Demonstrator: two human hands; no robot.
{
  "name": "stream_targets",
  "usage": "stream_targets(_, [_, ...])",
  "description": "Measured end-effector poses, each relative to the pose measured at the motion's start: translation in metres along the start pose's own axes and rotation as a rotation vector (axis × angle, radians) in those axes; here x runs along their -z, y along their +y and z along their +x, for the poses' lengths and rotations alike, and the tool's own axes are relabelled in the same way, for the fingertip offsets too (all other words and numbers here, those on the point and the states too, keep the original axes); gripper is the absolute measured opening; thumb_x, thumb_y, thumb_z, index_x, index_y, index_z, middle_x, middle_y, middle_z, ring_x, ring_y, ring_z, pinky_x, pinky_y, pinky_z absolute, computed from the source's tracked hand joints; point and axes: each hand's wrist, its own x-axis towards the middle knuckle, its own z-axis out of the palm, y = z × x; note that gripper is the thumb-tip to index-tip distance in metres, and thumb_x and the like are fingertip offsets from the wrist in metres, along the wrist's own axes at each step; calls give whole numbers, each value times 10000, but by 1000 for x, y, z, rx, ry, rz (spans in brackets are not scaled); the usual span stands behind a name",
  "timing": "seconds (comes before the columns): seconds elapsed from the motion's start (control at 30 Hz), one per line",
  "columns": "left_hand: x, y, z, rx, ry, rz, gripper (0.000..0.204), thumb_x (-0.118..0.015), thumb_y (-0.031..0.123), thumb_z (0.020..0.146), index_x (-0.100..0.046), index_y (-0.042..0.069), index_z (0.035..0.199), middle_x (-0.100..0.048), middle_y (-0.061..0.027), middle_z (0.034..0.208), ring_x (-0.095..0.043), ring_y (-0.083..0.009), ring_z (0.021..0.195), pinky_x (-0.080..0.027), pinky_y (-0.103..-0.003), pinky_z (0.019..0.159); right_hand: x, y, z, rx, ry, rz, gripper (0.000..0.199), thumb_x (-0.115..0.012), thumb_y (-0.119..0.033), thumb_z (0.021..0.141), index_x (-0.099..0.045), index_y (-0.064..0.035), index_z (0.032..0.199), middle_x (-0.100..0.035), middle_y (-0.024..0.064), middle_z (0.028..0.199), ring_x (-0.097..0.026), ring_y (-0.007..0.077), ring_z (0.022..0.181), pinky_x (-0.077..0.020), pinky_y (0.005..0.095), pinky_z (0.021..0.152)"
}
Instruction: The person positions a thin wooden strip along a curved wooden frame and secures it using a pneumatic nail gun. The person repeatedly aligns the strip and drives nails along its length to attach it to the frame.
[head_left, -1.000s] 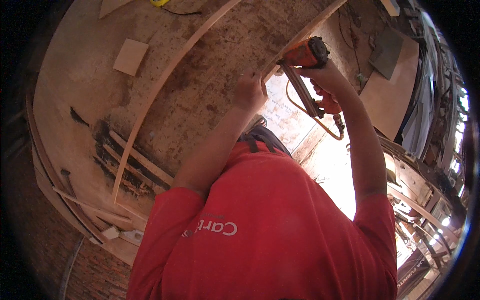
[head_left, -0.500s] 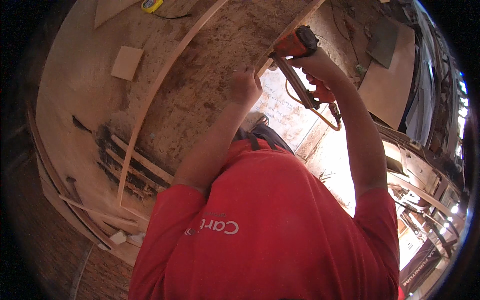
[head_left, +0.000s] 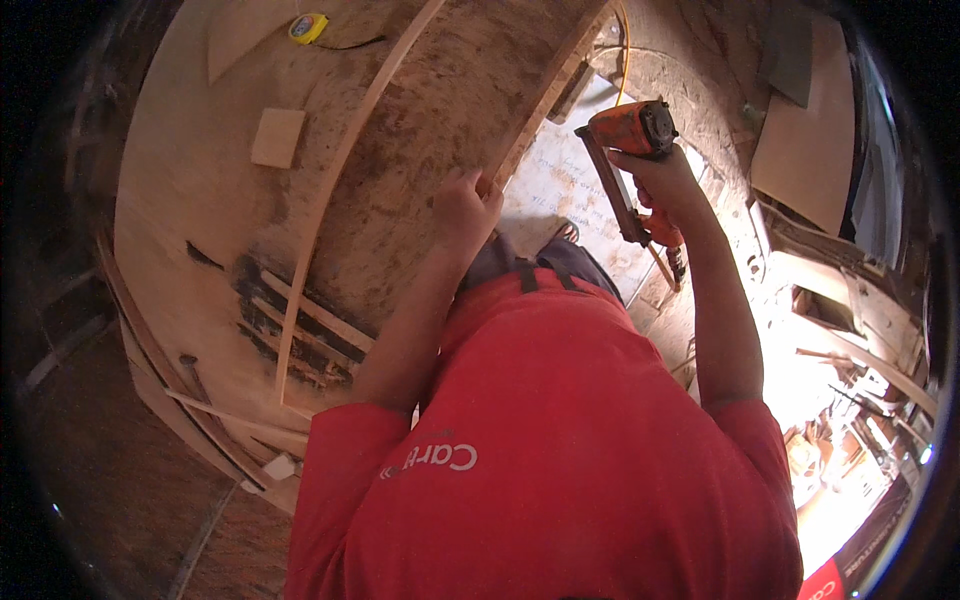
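My right hand grips an orange and black nail gun by its handle. The tool's long magazine slants down toward me, and its nose is apart from the wood. To the left, my left hand is closed at the near end of a wooden strip that runs along the right edge of the worktable. Its fingertips are partly hidden against the wood. A longer, thin wooden strip stands along the tabletop farther left.
A square wood piece and a yellow tape measure lie on the table. Narrow offcuts sit by a dark burnt-looking patch. A yellow hose hangs beyond the nail gun. Below is a pale board with handwriting; sheets lean at right.
The nail gun in my right hand has come off the table-edge strip and moved right and nearer to me. My left hand has slid a little nearer along the edge.
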Motion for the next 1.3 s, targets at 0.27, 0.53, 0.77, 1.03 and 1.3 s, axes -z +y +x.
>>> stream_targets(0.27, [-5,-8,-3,-71,74,39,223,-708,200,830,-717,-7,914,-665,-210,856,-682,-397,774,-548,-500,673,-2,11,-19,14,29,2,337,-865,-256,839,-715,-37,1047,-526,-38,608,-457,59,459,-339,265,406])
stream_targets(0.53, [2,2,0,-150,107,143,175,-691,176,836,-669,2,822,-620,-191,792,-657,-395,735,-529,-520,654,-1,7,-20,-13,-7,53,353,-864,-248,840,-701,-34,1068,-514,-40,600,-456,64,446,-349,261,402])
stream_targets(0.77, [2,10,-4,-178,131,67,116,-688,117,818,-661,7,844,-629,-192,819,-655,-402,770,-534,-513,676,-7,-19,-5,30,-84,-38,330,-853,-265,847,-685,-39,1020,-510,-38,586,-459,68,431,-351,257,397])
stream_targets(1.03, [10,25,-4,-168,172,136,141,-700,150,809,-652,22,844,-640,-191,860,-662,-398,839,-553,-504,735,-29,-66,10,98,-174,-188,356,-855,-329,831,-674,-69,994,-506,-36,574,-474,82,441,-378,273,408])
stream_targets(1.3, [6,18,-6,-153,167,90,240,-705,182,825,-716,-2,978,-674,-217,932,-672,-425,823,-559,-524,723,-38,-80,19,114,-169,-300,296,-829,-270,859,-654,-68,985,-507,-38,583,-470,76,450,-367,267,416])
